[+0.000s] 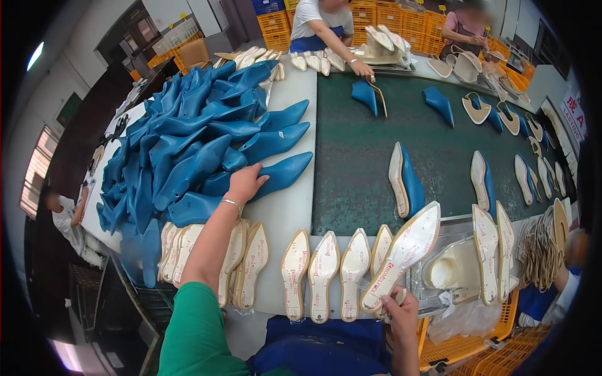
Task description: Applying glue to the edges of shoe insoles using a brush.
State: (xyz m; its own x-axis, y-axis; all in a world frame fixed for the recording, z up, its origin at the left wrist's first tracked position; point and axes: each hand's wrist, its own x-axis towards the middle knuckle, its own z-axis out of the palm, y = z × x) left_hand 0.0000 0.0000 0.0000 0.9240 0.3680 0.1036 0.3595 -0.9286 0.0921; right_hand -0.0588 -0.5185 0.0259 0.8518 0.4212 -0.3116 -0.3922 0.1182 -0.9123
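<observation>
Holds a white insole by its heel end in the right hand, pinched, toe pointing up and to the right. Lays the left hand over the rear of a blue last, at the near edge of the heap; cannot tell, with fingers partly hidden, whether grasping or only resting.

Has a row of loose insoles just left of the right-hand grip, and a packed batch farther left, around the left forearm. Shows, beyond the right-hand grip on the green belt, a last with insole alongside and a similar pair to its right; cannot confirm any fastening.

Appears part-way: several pairs already out on the belt, but held insole and touched last well apart, not yet paired. Appears far from finished, judging by the large heap left of and beyond the left hand.
</observation>
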